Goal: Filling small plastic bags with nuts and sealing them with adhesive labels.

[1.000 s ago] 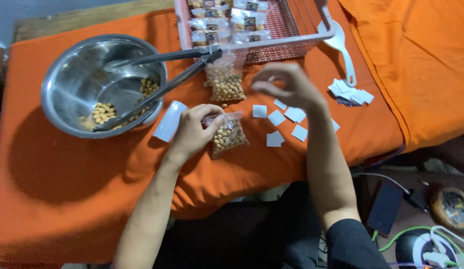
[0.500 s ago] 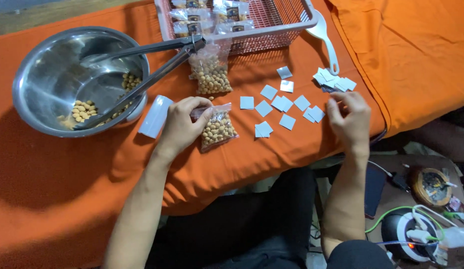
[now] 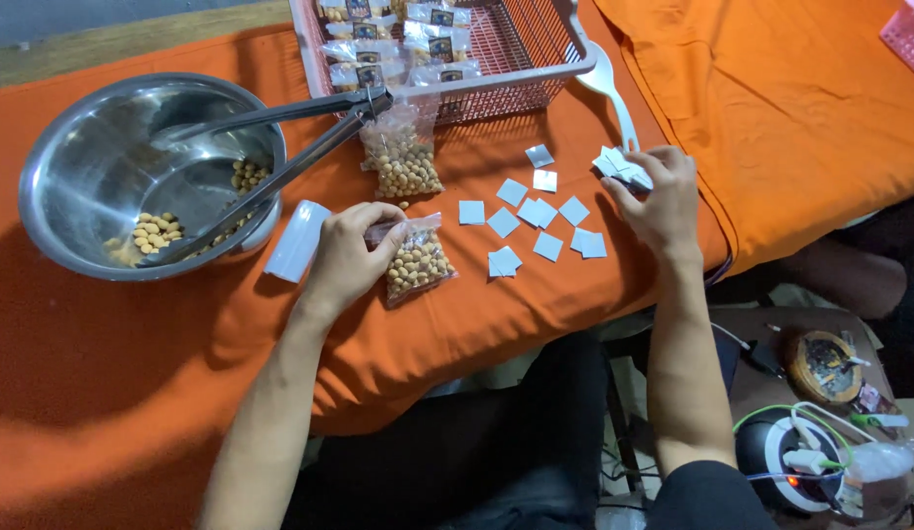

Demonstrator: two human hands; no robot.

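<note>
My left hand (image 3: 347,257) pinches the top of a small clear bag of roasted nuts (image 3: 415,265) lying on the orange cloth (image 3: 133,353). My right hand (image 3: 658,201) rests over a pile of small white paper labels (image 3: 619,167) at the right, fingers curled on them. Several loose white labels (image 3: 536,214) lie spread between my hands. A second filled nut bag (image 3: 402,160) lies just beyond, near the basket.
A steel bowl (image 3: 74,177) with a few nuts sits at the left, long metal tongs (image 3: 280,137) across it. A pink basket (image 3: 560,69) holds sealed nut packets. A white spoon (image 3: 614,98), a white roll (image 3: 296,241), cables and devices on the floor at right.
My right hand has swung from above the loose labels out to the label pile at the right and closed on it. My left hand keeps its hold on the nut bag.
</note>
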